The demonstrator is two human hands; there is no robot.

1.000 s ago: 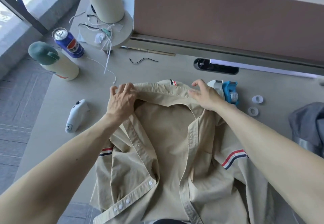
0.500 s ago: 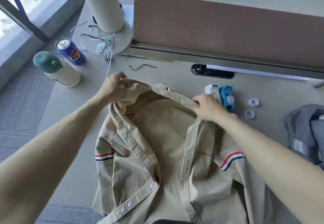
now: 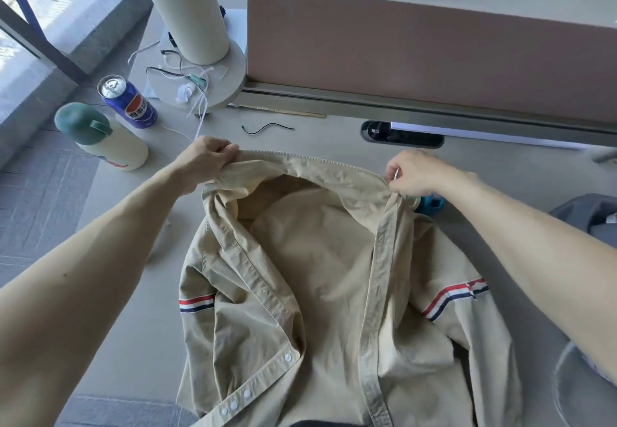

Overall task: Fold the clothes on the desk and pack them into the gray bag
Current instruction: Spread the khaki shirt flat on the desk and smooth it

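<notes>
My left hand [image 3: 203, 159] and right hand [image 3: 412, 173] have spread apart, fingers clenched on the collar of the unbuttoned beige cotton shirt [image 3: 320, 259]. It now looks lifted off the grey bench [image 3: 140, 309], probably for straightening before folding.

- our left hand [image 3: 205, 159] and right hand [image 3: 412, 173] have pulled further apart, collar [image 3: 314, 168] now stretched taut between them
- shirt [image 3: 320, 293] lifted up, now hiding most of that blue tape dispenser [image 3: 430, 204]

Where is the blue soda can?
In the head view, the blue metal soda can stands upright at the desk's far left, beside the cream bottle with a green lid, beyond the left hand.
</notes>
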